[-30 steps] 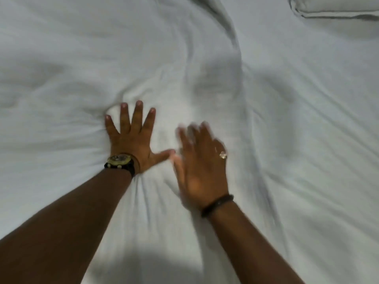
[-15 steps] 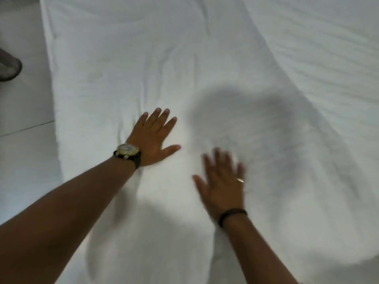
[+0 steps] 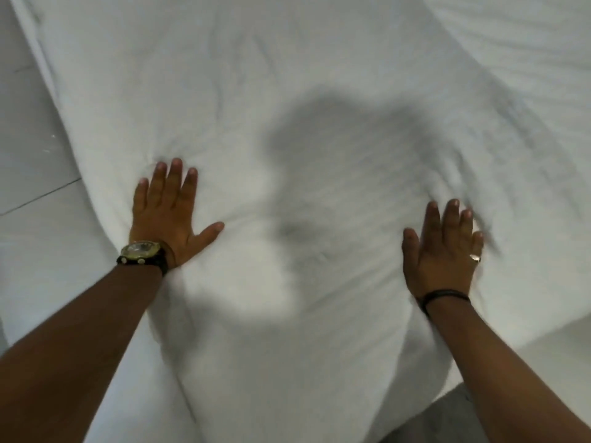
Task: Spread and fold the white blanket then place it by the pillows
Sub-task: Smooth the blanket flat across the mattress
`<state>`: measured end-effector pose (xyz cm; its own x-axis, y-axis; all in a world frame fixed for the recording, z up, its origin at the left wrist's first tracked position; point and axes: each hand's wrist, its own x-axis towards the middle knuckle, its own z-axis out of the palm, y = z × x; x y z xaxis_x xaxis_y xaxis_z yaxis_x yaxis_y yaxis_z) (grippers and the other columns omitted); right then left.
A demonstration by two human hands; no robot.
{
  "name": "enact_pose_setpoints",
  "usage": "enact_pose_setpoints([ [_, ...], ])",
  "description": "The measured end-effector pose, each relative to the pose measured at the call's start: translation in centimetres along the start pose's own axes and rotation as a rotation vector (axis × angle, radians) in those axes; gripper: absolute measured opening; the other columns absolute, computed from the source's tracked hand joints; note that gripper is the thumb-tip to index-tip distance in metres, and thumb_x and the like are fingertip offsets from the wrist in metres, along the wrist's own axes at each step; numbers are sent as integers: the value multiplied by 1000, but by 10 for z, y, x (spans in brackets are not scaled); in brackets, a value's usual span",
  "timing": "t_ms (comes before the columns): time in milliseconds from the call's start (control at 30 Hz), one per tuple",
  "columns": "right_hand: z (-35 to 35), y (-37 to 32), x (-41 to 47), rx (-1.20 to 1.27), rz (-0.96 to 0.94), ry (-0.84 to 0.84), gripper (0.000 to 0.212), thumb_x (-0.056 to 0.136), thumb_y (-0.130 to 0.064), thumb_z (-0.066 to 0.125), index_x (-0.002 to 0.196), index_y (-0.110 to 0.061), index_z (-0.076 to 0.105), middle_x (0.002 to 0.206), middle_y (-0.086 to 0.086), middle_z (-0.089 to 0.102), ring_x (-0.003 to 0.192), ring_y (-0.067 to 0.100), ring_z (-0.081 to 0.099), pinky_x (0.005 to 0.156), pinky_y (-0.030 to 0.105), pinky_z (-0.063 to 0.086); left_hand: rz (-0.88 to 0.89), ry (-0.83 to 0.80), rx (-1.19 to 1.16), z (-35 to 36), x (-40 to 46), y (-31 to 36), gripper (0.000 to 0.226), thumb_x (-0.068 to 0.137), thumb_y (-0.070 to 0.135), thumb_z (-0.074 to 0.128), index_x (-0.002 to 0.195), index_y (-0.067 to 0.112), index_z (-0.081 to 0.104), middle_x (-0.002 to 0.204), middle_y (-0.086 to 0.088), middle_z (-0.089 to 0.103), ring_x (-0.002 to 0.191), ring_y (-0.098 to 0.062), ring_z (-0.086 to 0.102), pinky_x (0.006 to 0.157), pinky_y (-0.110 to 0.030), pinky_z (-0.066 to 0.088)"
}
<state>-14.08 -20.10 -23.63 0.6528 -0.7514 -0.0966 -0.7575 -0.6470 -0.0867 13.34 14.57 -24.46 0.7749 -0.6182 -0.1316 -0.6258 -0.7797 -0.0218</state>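
Change: right hand (image 3: 443,251) now well apart from left hand (image 3: 169,215)
Hands: two, flat, fingers straight, pressing one blanket (image 3: 287,91)

The blanket (image 3: 224,91) is matt, softly creased white cloth, the floor (image 3: 28,187) smooth glossy tile, the watch (image 3: 140,251) shiny metal.

a bedroom: white bedding (image 3: 287,75) on a bed beside tiled floor (image 3: 28,219).

Open white blanket (image 3: 287,91) lies between and beyond both hands, floor (image 3: 32,219) bordering left.
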Motion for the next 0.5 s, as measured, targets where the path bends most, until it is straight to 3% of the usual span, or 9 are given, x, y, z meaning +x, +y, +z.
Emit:
enact_pose_setpoints([
  [67, -4, -51, -9, 115, 154, -20, 70, 95, -51, 32, 153, -12, 25, 161, 19, 11, 149, 36, 5, 117, 58, 6, 6, -13, -15, -1, 1, 1, 101, 81, 79, 25, 158, 19, -1, 166, -12, -1, 152, -33, -2, 120, -53, 0],
  [100, -7, -87, -20, 171, 137, -3, 69, 96, -50, 39, 152, -11, 27, 160, 19, 12, 149, 36, 6, 116, 59, 6, 3, -18, -21, 0, 1, 2, 101, 81, 79, 25, 158, 19, -1, 166, -12, 0, 152, -33, -2, 120, -53, 1],
  [167, -5, -173, -45, 307, -47, 114, 67, 95, -50, 42, 150, -12, 32, 158, 19, 20, 148, 35, 14, 117, 56, 7, 5, 0, -29, 3, 2, 0, 102, 80, 79, 25, 158, 18, 1, 166, -12, 0, 152, -34, 0, 120, -53, 1],
  [267, 8, -251, -74, 277, -271, 54, 66, 98, -57, 26, 150, -18, 32, 159, 14, 22, 148, 31, 15, 117, 56, 8, 25, 47, -78, 8, 2, -1, 103, 79, 81, 25, 158, 19, 2, 166, -10, -1, 152, -32, -2, 119, -49, -4],
  [367, 27, -201, -84, 111, -202, -7, 67, 96, -56, 33, 150, -16, 35, 158, 14, 25, 147, 35, 18, 117, 56, 14, 30, 59, -130, 10, 3, -3, 101, 80, 82, 23, 158, 22, 1, 167, -7, -2, 153, -28, -5, 118, -43, -11],
  [500, 8, -122, -110, -53, 253, -56, 69, 98, -55, 21, 154, -14, 22, 162, 13, 14, 149, 32, 11, 118, 54, 9, 86, 50, -196, 4, 1, -7, 99, 83, 82, 23, 158, 21, 1, 167, -8, -4, 152, -29, -9, 117, -43, -16],
])
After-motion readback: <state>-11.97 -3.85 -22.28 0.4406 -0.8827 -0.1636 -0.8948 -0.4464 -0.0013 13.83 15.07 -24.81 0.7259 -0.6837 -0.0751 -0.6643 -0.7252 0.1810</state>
